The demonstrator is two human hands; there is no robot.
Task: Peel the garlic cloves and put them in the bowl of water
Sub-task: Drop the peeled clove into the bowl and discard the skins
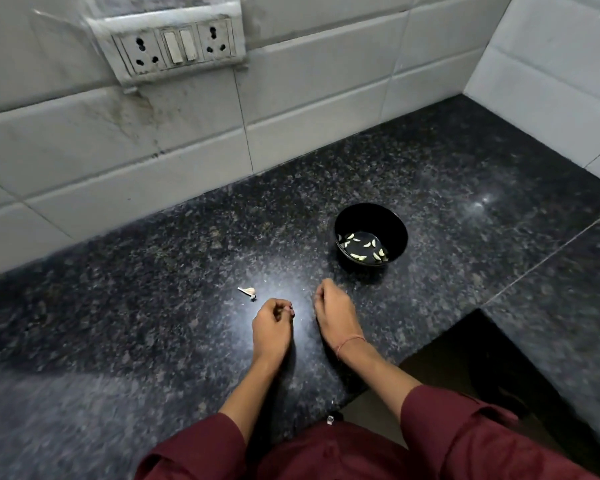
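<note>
Black speckled granite forms the counter (465, 174). On it a black bowl (378, 220) of water holds peeled garlic cloves (362, 249), just beyond the right hand (333, 310). A loose garlic clove (249, 291) lies just left of the left hand (271, 327). Both hands rest with fingers curled; I cannot tell whether either grip pinches anything.

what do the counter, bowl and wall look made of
Counter: likely polished granite, dark speckled grain with glossy light reflections. Bowl: smooth black, faint sheen; plastic or glazed ceramic, cannot tell which. Wall: white glazed tiles, probably ceramic, with grout lines and a soft shine.
</note>
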